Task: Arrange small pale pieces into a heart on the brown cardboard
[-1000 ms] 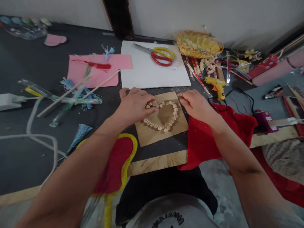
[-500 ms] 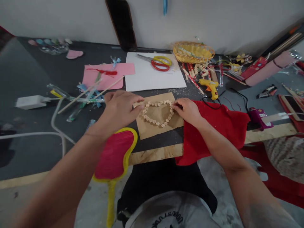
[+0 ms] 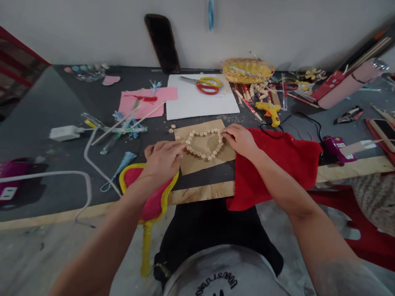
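Observation:
A heart-shaped garland [image 3: 201, 156] of small beige flower pieces rests over a sheet of brown paper [image 3: 197, 167] on the dark table. My left hand [image 3: 165, 159] reaches in from the left, its fingers closed together at the garland's left side. On the opposite side, my right hand [image 3: 240, 140] pinches the upper right edge of the garland between thumb and finger. Beneath my left wrist lies a pink fan [image 3: 156, 203] with a yellow rim and handle. A red cloth [image 3: 277, 160] lies under my right forearm.
Scissors [image 3: 208, 85] lie on a white board [image 3: 200, 105]. Behind on the right are a wicker basket [image 3: 247, 72] and a yellow glue gun [image 3: 270, 112]. A pink bottle [image 3: 348, 86] stands farther right. A white cable [image 3: 88, 174], sticks and tassels lie on the left.
My left hand has moved down and closed in at the garland's left side, uncovering a few loose flower pieces. My right hand stays at the right edge. The view has shifted slightly.

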Demonstrator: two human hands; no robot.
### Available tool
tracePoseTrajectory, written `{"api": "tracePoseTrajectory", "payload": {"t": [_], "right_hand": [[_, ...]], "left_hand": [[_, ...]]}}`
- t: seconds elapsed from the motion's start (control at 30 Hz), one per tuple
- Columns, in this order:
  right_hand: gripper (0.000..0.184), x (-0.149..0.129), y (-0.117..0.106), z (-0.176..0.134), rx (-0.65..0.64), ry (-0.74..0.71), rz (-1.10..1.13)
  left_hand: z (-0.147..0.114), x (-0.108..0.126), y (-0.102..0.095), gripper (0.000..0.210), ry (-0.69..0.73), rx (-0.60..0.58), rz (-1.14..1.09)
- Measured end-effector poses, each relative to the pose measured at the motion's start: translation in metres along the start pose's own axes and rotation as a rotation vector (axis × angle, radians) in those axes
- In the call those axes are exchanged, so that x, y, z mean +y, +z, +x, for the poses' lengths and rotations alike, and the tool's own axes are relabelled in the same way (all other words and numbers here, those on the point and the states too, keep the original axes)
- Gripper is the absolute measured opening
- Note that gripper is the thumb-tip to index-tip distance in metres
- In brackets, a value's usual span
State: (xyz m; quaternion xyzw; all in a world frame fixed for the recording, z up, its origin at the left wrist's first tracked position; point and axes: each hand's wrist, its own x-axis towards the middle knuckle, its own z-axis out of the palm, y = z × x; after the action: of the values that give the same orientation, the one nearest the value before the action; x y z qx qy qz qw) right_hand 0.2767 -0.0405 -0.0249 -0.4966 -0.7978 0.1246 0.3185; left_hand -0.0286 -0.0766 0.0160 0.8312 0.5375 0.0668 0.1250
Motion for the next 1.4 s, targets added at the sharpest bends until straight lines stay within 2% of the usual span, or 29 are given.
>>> {"api": "tracePoseTrajectory", "payload": {"t": [0.23,0.37,0.47,0.57,0.67,0.77,0.9,1.1,1.4], "right_hand": [[0.021,0.004,0.002,-0.001,0.014,-0.022,0.034],[0.023,0.011,0.000,0.001,0.128,0.039,0.137],[0.023,0.020,-0.003,0.002,0.226,0.097,0.189],[0.024,0.028,-0.003,0.003,0.278,0.146,0.245],[0.024,0.032,-0.003,0.004,0.292,0.170,0.273],[0.022,0.032,-0.002,0.004,0.293,0.160,0.279],[0.020,0.030,-0.001,0.004,0.275,0.149,0.276],[0.019,0.028,0.000,0.005,0.233,0.152,0.272],[0.021,0.026,-0.001,0.005,0.204,0.155,0.248]], "left_hand": [[-0.005,0.008,0.000,0.046,-0.065,0.034,0.033],[-0.004,0.011,-0.009,0.043,-0.093,0.087,0.028],[0.007,0.012,-0.015,0.042,-0.105,0.157,0.008],[0.030,0.014,-0.020,0.042,-0.066,0.196,-0.022],[0.059,0.021,-0.022,0.041,-0.011,0.134,0.030],[0.086,0.029,-0.020,0.040,0.033,0.014,0.138],[0.107,0.033,-0.017,0.041,0.071,-0.113,0.182],[0.114,0.031,-0.015,0.042,0.061,-0.158,0.175],[0.114,0.032,-0.008,0.034,0.107,-0.135,0.144]]}}
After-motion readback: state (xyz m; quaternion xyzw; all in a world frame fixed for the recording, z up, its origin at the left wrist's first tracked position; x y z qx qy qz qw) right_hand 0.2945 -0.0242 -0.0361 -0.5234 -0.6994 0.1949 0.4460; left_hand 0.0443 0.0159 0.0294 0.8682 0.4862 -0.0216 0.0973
